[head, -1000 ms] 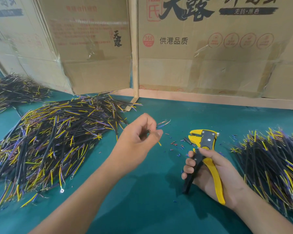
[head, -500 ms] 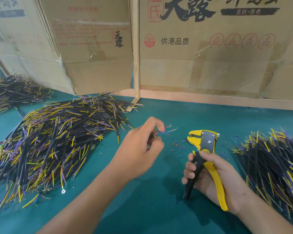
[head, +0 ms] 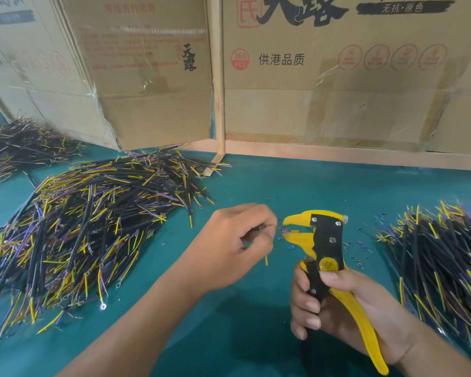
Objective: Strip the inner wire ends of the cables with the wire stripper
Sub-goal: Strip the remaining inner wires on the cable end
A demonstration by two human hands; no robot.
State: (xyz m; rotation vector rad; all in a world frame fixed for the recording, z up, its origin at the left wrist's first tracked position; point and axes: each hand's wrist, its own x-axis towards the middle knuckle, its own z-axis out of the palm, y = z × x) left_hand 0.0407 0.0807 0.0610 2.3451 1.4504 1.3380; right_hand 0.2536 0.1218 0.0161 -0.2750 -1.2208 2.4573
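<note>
At mid-table: left hand (head: 230, 242) is pinching a cable (head: 267, 228), feeding its wire ends into the stripper (head: 324, 257) beak.
Right hand (head: 337, 308): is gripping the stripper handles, tool upright.
Table (head: 256, 336) left edge: cable pile (head: 79, 235) is lying.
Right edge: second pile (head: 446, 268).
Back edge: boxes (head: 337, 77) are standing.

Both forearms are bare to the frame's lower edge, with no sleeve, watch or glove on either. The left hand (head: 230, 240) and the right hand (head: 337, 308) wear no rings (fingernails short, plain and unpainted).
</note>
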